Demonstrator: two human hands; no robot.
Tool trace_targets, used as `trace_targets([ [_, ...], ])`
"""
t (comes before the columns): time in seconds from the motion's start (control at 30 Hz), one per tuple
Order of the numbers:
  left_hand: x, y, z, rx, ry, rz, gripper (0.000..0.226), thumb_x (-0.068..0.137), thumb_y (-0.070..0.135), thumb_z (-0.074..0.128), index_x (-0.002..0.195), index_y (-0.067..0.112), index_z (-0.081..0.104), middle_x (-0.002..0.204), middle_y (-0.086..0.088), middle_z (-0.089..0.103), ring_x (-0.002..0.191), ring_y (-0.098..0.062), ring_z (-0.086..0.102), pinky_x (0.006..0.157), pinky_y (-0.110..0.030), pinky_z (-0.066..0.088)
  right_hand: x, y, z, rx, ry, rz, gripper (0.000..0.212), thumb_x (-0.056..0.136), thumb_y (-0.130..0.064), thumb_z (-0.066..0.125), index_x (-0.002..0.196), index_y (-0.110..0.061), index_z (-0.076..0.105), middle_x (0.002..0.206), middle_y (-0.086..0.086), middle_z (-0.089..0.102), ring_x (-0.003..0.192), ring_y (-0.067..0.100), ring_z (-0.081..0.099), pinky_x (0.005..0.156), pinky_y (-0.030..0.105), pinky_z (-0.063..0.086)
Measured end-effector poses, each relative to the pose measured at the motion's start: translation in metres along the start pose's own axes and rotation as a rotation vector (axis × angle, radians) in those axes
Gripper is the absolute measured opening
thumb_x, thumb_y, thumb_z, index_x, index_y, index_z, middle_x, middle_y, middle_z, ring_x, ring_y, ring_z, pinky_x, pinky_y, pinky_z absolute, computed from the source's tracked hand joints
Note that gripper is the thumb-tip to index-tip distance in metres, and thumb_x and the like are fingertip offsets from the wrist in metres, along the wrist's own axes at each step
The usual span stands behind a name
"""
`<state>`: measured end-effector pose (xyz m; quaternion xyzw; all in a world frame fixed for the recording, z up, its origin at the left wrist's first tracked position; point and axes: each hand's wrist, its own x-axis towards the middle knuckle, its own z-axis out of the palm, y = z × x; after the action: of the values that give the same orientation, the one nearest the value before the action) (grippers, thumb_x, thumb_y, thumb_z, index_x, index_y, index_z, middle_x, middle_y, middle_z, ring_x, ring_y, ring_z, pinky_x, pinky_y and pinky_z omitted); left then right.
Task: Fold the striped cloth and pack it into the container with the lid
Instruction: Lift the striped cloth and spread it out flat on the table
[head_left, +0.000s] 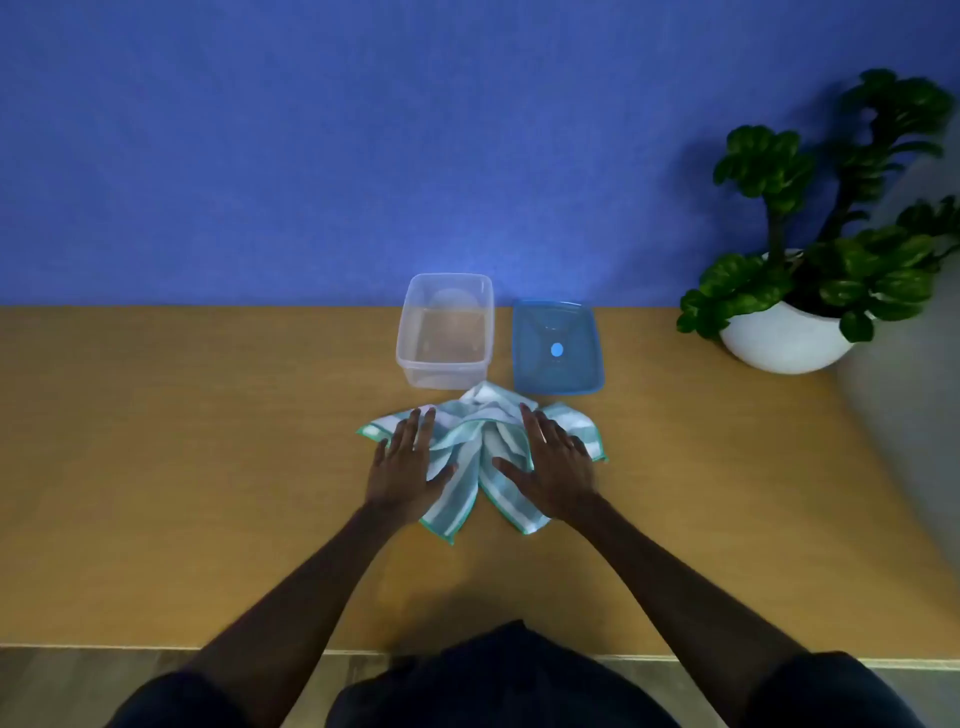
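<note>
The striped cloth (480, 447), teal and white with a green hem, lies crumpled on the wooden table (182, 467) in front of me. My left hand (408, 462) rests flat on its left part, fingers spread. My right hand (553, 462) lies flat on its right part, fingers apart too. Neither hand grips the fabric. Just behind the cloth stands the clear plastic container (444, 332), uncovered and with nothing inside. Its blue lid (557, 347) lies flat on the table to the container's right.
A potted green plant in a white bowl-shaped pot (787, 338) stands at the back right of the table. A blue wall (363, 130) rises right behind the table. The table's front edge runs near my body.
</note>
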<state>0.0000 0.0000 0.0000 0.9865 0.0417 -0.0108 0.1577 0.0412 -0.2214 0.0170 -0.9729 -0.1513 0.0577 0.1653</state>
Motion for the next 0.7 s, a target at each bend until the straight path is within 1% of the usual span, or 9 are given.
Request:
trace_targets([
  [0.03,-0.001,-0.002,0.001,-0.007,-0.037,-0.015,0.086,0.081,0.069,0.027,0.152,0.024,0.008,0.160,-0.007,0.021,0.144,-0.029,0.028,0.112,-0.051,0.031,0.000,0.000,0.002,0.014,-0.005,0.005,0.091,0.083,-0.073,0.038,0.154,-0.023,0.014,0.155,0.009,0.035,0.137,0.028,0.041,0.107,0.047,0.036],
  [0.1,-0.002,-0.007,0.006,0.021,-0.050,-0.031,0.086,0.080,0.071,0.022,0.152,0.028,0.007,0.161,-0.006,0.017,0.145,-0.028,0.024,0.113,-0.050,0.029,-0.001,0.002,0.007,0.013,0.012,0.011,0.089,0.085,-0.070,0.045,0.153,-0.021,0.017,0.152,0.009,0.040,0.135,0.029,0.044,0.104,0.046,0.040],
  [0.2,-0.004,-0.011,0.014,0.030,-0.077,-0.046,0.083,0.080,0.071,0.021,0.152,0.031,0.011,0.162,-0.005,0.014,0.146,-0.027,0.023,0.112,-0.049,0.028,-0.003,0.003,0.013,0.027,-0.027,0.037,0.085,0.086,-0.064,0.051,0.152,-0.018,0.022,0.150,0.008,0.042,0.134,0.030,0.044,0.104,0.045,0.040],
  [0.33,-0.003,-0.013,0.017,0.039,-0.085,-0.043,0.075,0.083,0.067,0.023,0.149,0.033,0.022,0.158,-0.007,0.024,0.143,-0.027,0.030,0.110,-0.049,0.032,-0.002,0.002,0.017,0.057,0.009,0.049,0.077,0.084,-0.057,0.058,0.145,-0.014,0.038,0.139,0.009,0.054,0.125,0.033,0.052,0.097,0.047,0.045],
  [0.4,-0.002,-0.012,0.017,0.038,-0.042,-0.049,0.069,0.084,0.062,0.025,0.144,0.029,0.035,0.153,-0.010,0.036,0.137,-0.030,0.039,0.106,-0.050,0.036,-0.001,0.003,0.019,0.061,0.017,0.045,0.066,0.084,-0.049,0.061,0.138,-0.013,0.047,0.134,0.010,0.057,0.120,0.034,0.056,0.094,0.047,0.048],
  [0.47,-0.001,-0.011,0.016,0.046,0.042,-0.041,0.059,0.087,0.053,0.031,0.134,0.022,0.049,0.142,-0.012,0.049,0.127,-0.032,0.051,0.100,-0.049,0.042,0.000,0.004,0.018,0.068,0.037,0.043,0.051,0.084,-0.039,0.063,0.128,-0.012,0.056,0.128,0.010,0.061,0.114,0.035,0.059,0.090,0.045,0.049],
  [0.57,0.006,-0.011,0.014,0.058,0.085,-0.036,0.042,0.088,0.038,0.050,0.124,0.018,0.056,0.133,-0.012,0.056,0.118,-0.034,0.056,0.095,-0.047,0.045,0.003,0.004,0.014,0.086,0.086,0.057,0.032,0.083,-0.025,0.063,0.112,-0.010,0.064,0.114,0.009,0.067,0.101,0.034,0.065,0.085,0.042,0.050],
  [0.63,0.011,-0.011,0.011,0.060,0.087,-0.038,0.040,0.082,0.031,0.064,0.119,0.016,0.059,0.130,-0.012,0.059,0.115,-0.034,0.058,0.094,-0.047,0.046,0.005,0.005,0.010,0.100,0.130,0.063,0.025,0.082,-0.021,0.065,0.103,-0.008,0.067,0.104,0.010,0.070,0.092,0.034,0.067,0.081,0.040,0.051],
  [0.7,0.014,-0.011,0.009,0.063,0.081,-0.033,0.040,0.075,0.025,0.071,0.113,0.014,0.063,0.122,-0.012,0.063,0.110,-0.032,0.061,0.091,-0.045,0.048,0.006,0.007,0.006,0.104,0.161,0.066,0.022,0.082,-0.019,0.065,0.101,-0.007,0.068,0.100,0.010,0.071,0.088,0.035,0.068,0.079,0.040,0.051],
])
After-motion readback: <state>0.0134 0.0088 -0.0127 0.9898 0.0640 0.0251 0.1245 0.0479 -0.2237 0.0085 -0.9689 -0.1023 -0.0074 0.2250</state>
